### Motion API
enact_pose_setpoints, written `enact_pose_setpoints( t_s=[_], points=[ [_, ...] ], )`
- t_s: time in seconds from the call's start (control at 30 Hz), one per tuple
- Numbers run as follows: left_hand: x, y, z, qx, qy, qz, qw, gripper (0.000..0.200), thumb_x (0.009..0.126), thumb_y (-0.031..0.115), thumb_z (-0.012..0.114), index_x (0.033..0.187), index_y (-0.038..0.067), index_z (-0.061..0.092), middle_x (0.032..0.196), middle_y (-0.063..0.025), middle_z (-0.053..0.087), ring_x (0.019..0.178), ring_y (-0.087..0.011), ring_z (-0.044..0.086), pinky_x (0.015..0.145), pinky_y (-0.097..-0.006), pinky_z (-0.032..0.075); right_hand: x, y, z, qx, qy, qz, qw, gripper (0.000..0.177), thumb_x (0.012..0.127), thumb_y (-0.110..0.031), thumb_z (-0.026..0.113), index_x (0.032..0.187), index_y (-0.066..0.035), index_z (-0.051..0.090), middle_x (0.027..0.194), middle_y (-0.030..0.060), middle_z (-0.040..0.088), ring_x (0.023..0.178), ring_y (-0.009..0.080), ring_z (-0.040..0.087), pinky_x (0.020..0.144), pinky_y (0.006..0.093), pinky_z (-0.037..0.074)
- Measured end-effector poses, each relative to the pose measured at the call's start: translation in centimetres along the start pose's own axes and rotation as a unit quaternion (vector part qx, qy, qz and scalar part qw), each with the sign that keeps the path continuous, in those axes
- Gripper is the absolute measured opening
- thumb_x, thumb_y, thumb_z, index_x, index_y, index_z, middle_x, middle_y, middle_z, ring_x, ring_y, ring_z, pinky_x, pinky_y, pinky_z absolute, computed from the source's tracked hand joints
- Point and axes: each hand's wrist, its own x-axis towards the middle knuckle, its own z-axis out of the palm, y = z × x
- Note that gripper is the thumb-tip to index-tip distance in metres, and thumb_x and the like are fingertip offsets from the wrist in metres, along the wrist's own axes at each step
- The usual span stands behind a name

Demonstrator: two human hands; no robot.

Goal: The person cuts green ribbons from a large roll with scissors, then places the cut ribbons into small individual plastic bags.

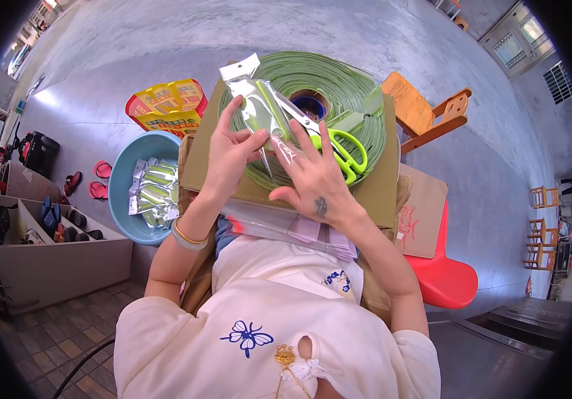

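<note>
My left hand (227,156) pinches a clear plastic packet (254,110) between thumb and fingers. The packet has a white header with a hang hole and something green inside. At its lower end, my right hand (319,176) has its fingers spread, fingertips against or close to the plastic. Scissors (347,158) with bright green handles lie just beyond the right fingers, on a large coil of flat green strip (329,70). Beneath the packet a thin pointed metal tip (266,165) shows; the rest of it is hidden.
On the left, a blue basin (121,199) contains several similar packets (156,189), near a yellow-red bag (166,106). A wooden chair (422,110) and a red chair (442,279) stand right. The coil rests on an olive board (196,169). Flat plastic bags (299,229) lie near my lap.
</note>
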Motion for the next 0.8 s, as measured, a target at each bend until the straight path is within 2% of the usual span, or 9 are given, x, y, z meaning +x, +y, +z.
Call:
enact_pose_setpoints(
  t_s=[0.1,0.13,0.23,0.27,0.37,0.5,0.53,0.63,0.8],
  points=[
    [0.5,0.3,-0.3,0.053,-0.001,0.06,0.997,0.07,0.08,-0.001,0.058,0.138,0.005,0.02,0.084,-0.0105,0.064,0.07,-0.0087,0.061,0.054,-0.0188,0.047,-1.8,-0.2,-1.0,0.105,0.093,-0.001,0.99,0.031,0.078,-0.027,0.063,0.092,0.001,0.063,0.088,0.0116,0.063,0.102,0.0312,0.056,0.097,0.0515,0.034],
    [0.5,0.6,-0.3,0.079,0.002,0.07,0.994,0.07,0.08,-0.003,0.058,0.138,0.006,0.019,0.085,-0.0103,0.064,0.071,-0.0091,0.061,0.055,-0.0191,0.048,-1.3,-0.5,-2.2,0.111,0.164,0.024,0.98,0.011,0.071,-0.008,0.066,0.078,-0.001,0.063,0.073,0.0077,0.063,0.084,0.0272,0.062,0.088,0.0429,0.045],
    [-0.8,1.9,0.9,0.135,-0.022,0.09,0.987,0.076,0.079,-0.006,0.056,0.141,0.008,0.014,0.08,-0.008,0.064,0.067,-0.0067,0.058,0.054,-0.017,0.045,-1.9,-0.3,-2.4,0.194,0.214,0.161,0.944,0.014,0.073,-0.01,0.066,0.082,0.001,0.061,0.077,0.0089,0.062,0.08,0.0265,0.062,0.081,0.037,0.048],
    [-1.3,2.0,1.6,0.172,-0.03,0.109,0.979,0.077,0.079,-0.006,0.056,0.141,0.007,0.012,0.077,-0.0068,0.063,0.063,-0.0046,0.055,0.052,-0.0157,0.043,-1.2,-0.3,-2.5,0.253,0.2,0.266,0.908,0.026,0.074,-0.009,0.067,0.094,0.002,0.056,0.079,0.0095,0.061,0.075,0.024,0.061,0.07,0.0319,0.049],
    [-2.3,1.3,2.9,0.233,-0.046,0.144,0.961,0.08,0.077,-0.008,0.055,0.142,0.008,0.012,0.066,-0.0027,0.06,0.057,-0.0005,0.047,0.05,-0.0154,0.04,1.4,-0.3,-2.0,0.32,0.196,0.337,0.864,0.04,0.074,-0.011,0.068,0.107,0.002,0.049,0.081,0.0105,0.061,0.073,0.0194,0.061,0.062,0.0306,0.048],
    [-2.8,1.3,3.2,0.283,-0.04,0.133,0.949,0.078,0.078,-0.009,0.054,0.142,0.009,0.013,0.071,-0.0035,0.061,0.059,-0.0005,0.047,0.053,-0.0143,0.038,1.4,1.4,-1.7,0.34,0.166,0.405,0.832,0.034,0.078,-0.003,0.056,0.111,0.003,0.047,0.088,0.0112,0.06,0.073,0.0136,0.06,0.056,0.0248,0.047],
    [-2.7,1.4,3.0,0.28,-0.033,0.121,0.952,0.077,0.079,-0.009,0.053,0.142,0.009,0.012,0.076,-0.0045,0.063,0.061,-0.0004,0.048,0.054,-0.0134,0.038,1.2,2.2,-1.7,0.369,0.197,0.422,0.805,0.033,0.079,0.0,0.05,0.112,0.002,0.047,0.092,0.0108,0.06,0.075,0.0135,0.06,0.059,0.0243,0.048],
    [-2.4,1.2,2.2,0.287,-0.007,0.129,0.949,0.07,0.08,-0.006,0.056,0.139,0.005,0.022,0.076,-0.0043,0.063,0.063,-0.0005,0.05,0.056,-0.0143,0.039,0.3,4.3,-1.9,0.327,0.288,0.375,0.818,0.031,0.08,0.0,0.051,0.111,0.001,0.049,0.091,0.0105,0.06,0.081,0.0127,0.059,0.065,0.0249,0.049],
    [-1.5,2.5,1.7,0.178,0.0,0.061,0.982,0.03,0.081,0.003,0.062,0.109,-0.005,0.054,0.077,-0.0019,0.062,0.067,-0.0016,0.052,0.059,-0.0159,0.041,-2.0,9.1,-4.1,0.248,0.346,0.364,0.828,0.02,0.082,-0.001,0.052,0.102,0.002,0.055,0.093,0.0087,0.06,0.084,0.0128,0.058,0.071,0.0263,0.05]
  ],
)
